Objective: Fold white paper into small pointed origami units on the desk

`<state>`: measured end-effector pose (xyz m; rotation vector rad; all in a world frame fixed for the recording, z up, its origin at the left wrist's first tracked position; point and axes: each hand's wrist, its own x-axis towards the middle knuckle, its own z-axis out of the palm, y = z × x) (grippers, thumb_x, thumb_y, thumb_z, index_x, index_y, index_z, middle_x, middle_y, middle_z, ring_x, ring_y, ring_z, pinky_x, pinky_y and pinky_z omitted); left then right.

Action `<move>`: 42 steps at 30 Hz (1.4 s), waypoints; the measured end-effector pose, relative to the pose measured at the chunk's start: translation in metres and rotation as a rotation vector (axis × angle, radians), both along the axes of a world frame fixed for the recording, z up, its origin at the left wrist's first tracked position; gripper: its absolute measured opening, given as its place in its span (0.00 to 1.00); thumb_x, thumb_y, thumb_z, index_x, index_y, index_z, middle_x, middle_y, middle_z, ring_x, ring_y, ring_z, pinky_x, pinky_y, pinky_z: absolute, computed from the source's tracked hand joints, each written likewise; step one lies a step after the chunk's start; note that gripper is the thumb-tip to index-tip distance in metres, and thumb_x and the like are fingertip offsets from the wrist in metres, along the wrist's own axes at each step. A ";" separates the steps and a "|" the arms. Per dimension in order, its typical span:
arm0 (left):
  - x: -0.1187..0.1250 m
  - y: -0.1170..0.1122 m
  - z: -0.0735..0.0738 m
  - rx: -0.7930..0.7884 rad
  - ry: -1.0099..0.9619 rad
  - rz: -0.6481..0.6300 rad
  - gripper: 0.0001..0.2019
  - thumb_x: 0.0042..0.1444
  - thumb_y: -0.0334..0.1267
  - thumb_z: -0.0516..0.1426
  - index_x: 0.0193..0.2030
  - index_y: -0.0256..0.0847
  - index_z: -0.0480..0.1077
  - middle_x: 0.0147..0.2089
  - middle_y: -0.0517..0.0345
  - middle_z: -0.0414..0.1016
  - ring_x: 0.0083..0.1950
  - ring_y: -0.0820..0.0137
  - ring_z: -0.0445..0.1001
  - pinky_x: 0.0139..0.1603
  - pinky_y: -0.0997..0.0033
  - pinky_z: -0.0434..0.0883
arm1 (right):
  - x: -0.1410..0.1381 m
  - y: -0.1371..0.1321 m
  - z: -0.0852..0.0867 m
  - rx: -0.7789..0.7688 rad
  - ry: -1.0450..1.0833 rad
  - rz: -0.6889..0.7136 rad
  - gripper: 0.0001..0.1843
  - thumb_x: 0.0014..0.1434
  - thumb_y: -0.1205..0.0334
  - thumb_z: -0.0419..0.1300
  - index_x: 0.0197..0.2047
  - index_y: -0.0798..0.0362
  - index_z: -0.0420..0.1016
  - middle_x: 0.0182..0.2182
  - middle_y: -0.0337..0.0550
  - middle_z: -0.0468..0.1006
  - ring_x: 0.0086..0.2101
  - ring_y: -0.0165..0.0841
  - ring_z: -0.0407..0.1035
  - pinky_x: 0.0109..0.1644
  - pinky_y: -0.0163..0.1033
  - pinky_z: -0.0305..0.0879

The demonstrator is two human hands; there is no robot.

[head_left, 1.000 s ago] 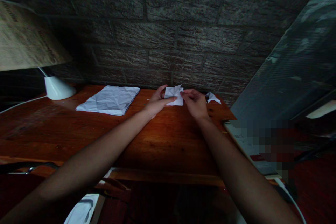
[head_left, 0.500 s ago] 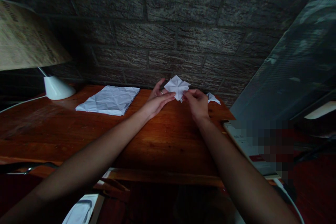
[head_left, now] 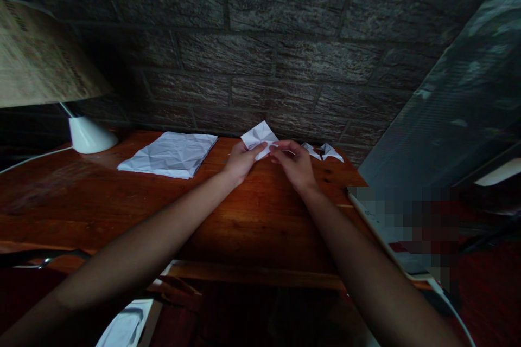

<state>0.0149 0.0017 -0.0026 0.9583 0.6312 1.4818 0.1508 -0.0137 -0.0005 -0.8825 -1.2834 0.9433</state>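
Note:
A small folded piece of white paper (head_left: 258,135) is held up just above the far part of the wooden table (head_left: 122,195). My left hand (head_left: 241,162) pinches its lower left edge, fingers closed. My right hand (head_left: 293,164) pinches its lower right edge, fingers closed too. Both arms reach out from the near edge toward the brick wall.
A creased white sheet (head_left: 171,154) lies flat to the left. Two small folded paper pieces (head_left: 325,151) sit at the far right of the table. A lamp with a white base (head_left: 88,135) stands far left. A book or pad (head_left: 378,217) lies at the right.
The folded paper has been lifted off the table, turned and shifted slightly left. Both hands moved left with it, uncovering a second small folded piece at the right.

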 end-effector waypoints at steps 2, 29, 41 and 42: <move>-0.001 -0.002 0.002 -0.026 0.007 -0.030 0.17 0.36 0.36 0.72 0.35 0.35 0.78 0.37 0.54 0.82 0.39 0.67 0.78 0.53 0.60 0.72 | 0.003 0.001 0.001 0.000 -0.025 -0.020 0.15 0.46 0.51 0.70 0.33 0.52 0.78 0.32 0.41 0.80 0.31 0.33 0.74 0.40 0.41 0.74; -0.004 -0.011 0.017 -0.133 -0.020 -0.035 0.05 0.46 0.25 0.66 0.31 0.33 0.78 0.34 0.54 0.81 0.38 0.71 0.78 0.55 0.62 0.74 | 0.010 0.003 -0.002 0.335 -0.365 -0.111 0.07 0.55 0.60 0.65 0.37 0.48 0.84 0.35 0.42 0.82 0.34 0.33 0.74 0.42 0.41 0.71; -0.009 -0.009 0.016 -0.117 0.004 -0.059 0.05 0.46 0.29 0.67 0.31 0.34 0.77 0.35 0.53 0.81 0.39 0.69 0.78 0.51 0.64 0.75 | 0.010 -0.002 0.003 0.311 -0.416 -0.054 0.09 0.58 0.57 0.62 0.38 0.49 0.83 0.37 0.44 0.78 0.35 0.32 0.74 0.41 0.40 0.72; -0.008 -0.010 0.017 -0.116 0.017 -0.069 0.05 0.46 0.29 0.67 0.31 0.34 0.77 0.35 0.52 0.81 0.38 0.70 0.78 0.50 0.65 0.75 | 0.009 -0.001 0.002 0.270 -0.390 -0.040 0.10 0.58 0.55 0.63 0.36 0.49 0.82 0.35 0.43 0.78 0.35 0.33 0.74 0.41 0.40 0.72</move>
